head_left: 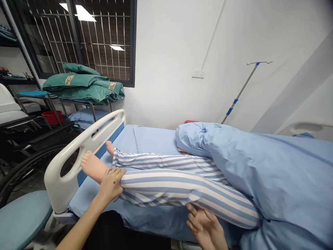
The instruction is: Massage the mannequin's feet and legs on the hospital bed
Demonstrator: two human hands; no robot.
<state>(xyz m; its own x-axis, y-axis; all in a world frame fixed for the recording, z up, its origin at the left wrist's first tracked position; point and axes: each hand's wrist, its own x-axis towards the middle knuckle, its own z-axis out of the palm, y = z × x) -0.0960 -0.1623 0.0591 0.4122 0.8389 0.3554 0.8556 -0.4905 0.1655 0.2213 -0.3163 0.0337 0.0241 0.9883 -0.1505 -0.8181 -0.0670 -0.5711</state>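
A leg in blue-and-white striped trousers (166, 184) lies along the bed, its knee slightly bent. My left hand (112, 184) is wrapped over the ankle at the trouser hem, just above the bare foot (92, 166). Palm up, my right hand (206, 225) is beside and below the knee, its fingers loosely curled and apart; the fingertips meet the underside of the trouser leg. Behind lies the other striped leg (166, 159), with its foot (110, 148) near the footboard. A light blue quilt (249, 166) covers the upper body and thighs.
The white footboard (58, 166) closes the bed's left end. A round stool (23, 220) and a wheelchair (28, 146) stand left of it. Folded green bedding (83, 85) is stacked under the window. A drip pole (240, 93) rises behind the bed.
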